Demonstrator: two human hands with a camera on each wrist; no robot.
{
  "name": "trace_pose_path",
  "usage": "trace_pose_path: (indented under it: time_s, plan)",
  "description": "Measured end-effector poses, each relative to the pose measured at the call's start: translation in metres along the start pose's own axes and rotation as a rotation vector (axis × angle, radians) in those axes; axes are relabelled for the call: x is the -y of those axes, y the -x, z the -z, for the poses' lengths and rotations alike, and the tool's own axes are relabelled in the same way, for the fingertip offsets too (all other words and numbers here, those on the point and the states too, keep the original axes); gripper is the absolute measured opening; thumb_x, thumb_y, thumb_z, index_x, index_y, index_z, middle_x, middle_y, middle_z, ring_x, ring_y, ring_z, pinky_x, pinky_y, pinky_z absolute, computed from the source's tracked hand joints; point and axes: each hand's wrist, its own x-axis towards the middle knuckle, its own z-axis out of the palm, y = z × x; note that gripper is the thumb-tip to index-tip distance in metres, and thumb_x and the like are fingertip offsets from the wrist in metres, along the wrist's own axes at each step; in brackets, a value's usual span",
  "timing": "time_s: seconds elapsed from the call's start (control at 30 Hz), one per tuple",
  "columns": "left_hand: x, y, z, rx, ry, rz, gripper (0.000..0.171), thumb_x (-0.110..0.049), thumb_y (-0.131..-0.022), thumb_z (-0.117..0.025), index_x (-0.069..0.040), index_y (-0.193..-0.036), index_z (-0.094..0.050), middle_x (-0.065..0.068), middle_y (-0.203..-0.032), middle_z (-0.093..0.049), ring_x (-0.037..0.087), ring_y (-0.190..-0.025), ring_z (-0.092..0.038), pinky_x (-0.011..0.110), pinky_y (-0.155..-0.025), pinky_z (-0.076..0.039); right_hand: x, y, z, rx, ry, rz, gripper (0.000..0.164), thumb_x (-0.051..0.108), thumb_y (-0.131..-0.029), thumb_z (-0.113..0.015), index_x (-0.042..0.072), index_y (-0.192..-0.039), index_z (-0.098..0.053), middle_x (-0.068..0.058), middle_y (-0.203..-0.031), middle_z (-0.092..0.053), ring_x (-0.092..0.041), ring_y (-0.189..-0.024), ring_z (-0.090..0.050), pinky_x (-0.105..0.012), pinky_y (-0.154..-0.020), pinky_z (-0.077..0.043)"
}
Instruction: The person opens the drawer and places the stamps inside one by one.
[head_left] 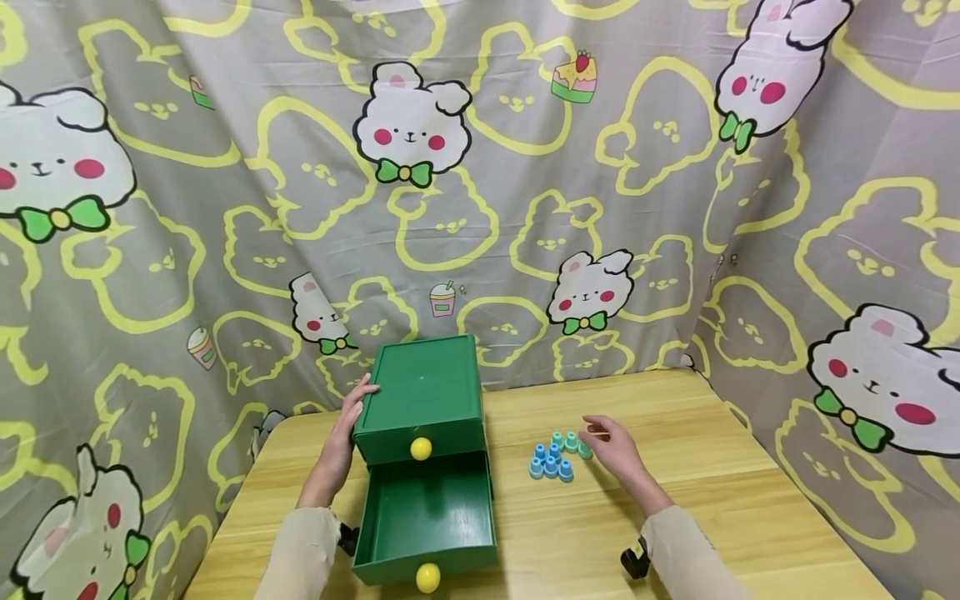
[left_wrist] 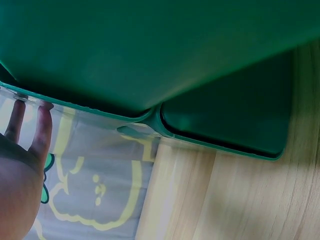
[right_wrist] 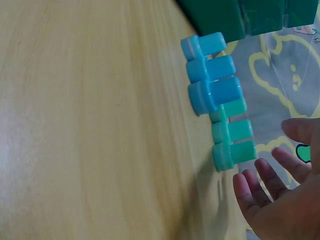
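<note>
Right hand: (head_left: pixel 617 452) fingers spread wide, holding nothing visible, just beside the mint pieces (head_left: pixel 572 442); the right wrist view shows its fingertips apart from the nearest one.
Left hand: (head_left: pixel 339 446) fingers extended against the left side of the green cabinet (head_left: pixel 427 383), close to its top edge, gripping nothing.
Mint pieces: three visible, grouped between the right hand and the blue pieces (head_left: pixel 551 467).
Blue pieces: five visible, nearer the bench's front edge than the mint ones, well in from its right edge.
Lower drawer: (head_left: pixel 431 504) pulled out toward the bench's front edge.
Upper drawer: (head_left: pixel 382 448) closed; both drawers carry round yellow knobs (head_left: pixel 421 449).
Step in hand: probably reaching for the pieces while the left hand steadies the cabinet.
Next move: seems to call for thumb and fingers closing on one mint piece without toppling its neighbours.
Bench: (head_left: pixel 750 500) pale, wood-grained; the cabinet stands nearer its left edge.
Curtain: (head_left: pixel 525 183) grey cloth beyond the bench's back edge and along both sides, printed with yellow outlines and white rabbits.
</note>
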Motion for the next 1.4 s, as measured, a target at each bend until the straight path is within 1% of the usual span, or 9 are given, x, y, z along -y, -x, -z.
trace_pose_path:
  time_s: [0.17, 0.3, 0.47, 0.67, 0.77, 1.03, 1.13, 1.3, 1.4]
  plan:
    - [0.002, 0.0, 0.0, 0.0, -0.004, 0.003, 0.052, -0.042, -0.114, -0.024, -0.017, -0.156, -0.039, -0.009, -0.175, -0.008, 0.033, -0.161, 0.004, 0.077, -0.119, -0.003, -0.005, 0.0, -0.002, 0.04, 0.009, -0.025, 0.044, 0.014, -0.102, -0.064, -0.006, -0.14, -0.056, -0.029, -0.13, -0.061, -0.045, -0.12, -0.06, -0.041, -0.086, -0.059]
    - [0.002, 0.0, 0.0, 0.004, 0.002, 0.007, 0.051, -0.043, -0.114, -0.024, -0.017, -0.156, -0.039, -0.01, -0.175, -0.007, 0.032, -0.161, 0.004, 0.077, -0.119, -0.003, -0.007, 0.0, -0.003, 0.06, 0.009, -0.04, 0.043, 0.01, -0.098, -0.068, -0.006, -0.137, -0.059, -0.028, -0.129, -0.062, -0.047, -0.122, -0.06, -0.044, -0.088, -0.059]
    - [0.001, -0.001, -0.001, 0.006, 0.008, 0.003, 0.051, -0.042, -0.114, -0.024, -0.017, -0.156, -0.039, -0.009, -0.175, -0.008, 0.032, -0.161, 0.004, 0.076, -0.119, -0.003, -0.012, 0.0, -0.004, 0.076, 0.057, -0.047, 0.037, 0.009, -0.097, -0.07, -0.003, -0.131, -0.065, -0.024, -0.127, -0.066, -0.041, -0.119, -0.062, -0.047, -0.092, -0.057]
    - [0.002, -0.002, -0.001, 0.003, -0.008, 0.0, 0.052, -0.043, -0.114, -0.024, -0.018, -0.156, -0.039, -0.008, -0.175, -0.008, 0.033, -0.161, 0.003, 0.077, -0.118, -0.004, -0.016, 0.001, -0.005, 0.042, 0.1, -0.028, 0.03, 0.008, -0.095, -0.071, -0.004, -0.122, -0.069, -0.02, -0.118, -0.07, -0.037, -0.112, -0.064, -0.053, -0.096, -0.053]
    - [0.002, -0.002, -0.001, 0.0, -0.011, -0.001, 0.052, -0.043, -0.114, -0.024, -0.018, -0.156, -0.04, -0.007, -0.175, -0.008, 0.033, -0.161, 0.003, 0.078, -0.118, -0.003, -0.016, 0.001, -0.005, 0.026, 0.113, -0.021, 0.027, 0.008, -0.095, -0.071, -0.004, -0.119, -0.07, -0.018, -0.114, -0.071, -0.036, -0.109, -0.065, -0.054, -0.096, -0.053]
    - [0.002, -0.001, 0.0, -0.001, -0.013, -0.004, 0.052, -0.043, -0.114, -0.023, -0.018, -0.156, -0.04, -0.007, -0.175, -0.008, 0.033, -0.161, 0.003, 0.078, -0.118, -0.003, -0.014, 0.0, -0.004, -0.006, 0.136, -0.005, 0.026, 0.013, -0.099, -0.067, -0.005, -0.117, -0.07, -0.02, -0.111, -0.071, -0.04, -0.109, -0.066, -0.056, -0.098, -0.052]
    - [0.001, -0.001, 0.0, -0.001, -0.012, -0.006, 0.052, -0.043, -0.114, -0.023, -0.018, -0.156, -0.039, -0.006, -0.175, -0.008, 0.033, -0.161, 0.003, 0.078, -0.118, -0.003, -0.015, 0.0, -0.003, -0.011, 0.12, -0.017, 0.026, 0.014, -0.101, -0.066, -0.005, -0.118, -0.069, -0.021, -0.111, -0.071, -0.038, -0.107, -0.067, -0.053, -0.095, -0.054]
    - [0.001, -0.001, 0.0, -0.001, -0.013, -0.004, 0.052, -0.043, -0.114, -0.023, -0.018, -0.156, -0.039, -0.005, -0.175, -0.007, 0.034, -0.161, 0.003, 0.078, -0.118, -0.003, -0.017, 0.0, -0.003, -0.02, 0.073, -0.036, 0.024, 0.013, -0.101, -0.065, -0.004, -0.119, -0.069, -0.02, -0.11, -0.071, -0.033, -0.103, -0.069, -0.042, -0.084, -0.059]
    - [0.002, 0.0, 0.0, 0.0, -0.008, -0.002, 0.052, -0.043, -0.114, -0.023, -0.017, -0.156, -0.04, -0.004, -0.175, -0.007, 0.034, -0.161, 0.003, 0.078, -0.118, -0.002, -0.017, 0.001, -0.003, -0.03, 0.071, -0.028, 0.023, 0.013, -0.101, -0.066, -0.003, -0.117, -0.07, -0.019, -0.11, -0.071, -0.033, -0.104, -0.069, -0.04, -0.083, -0.059]
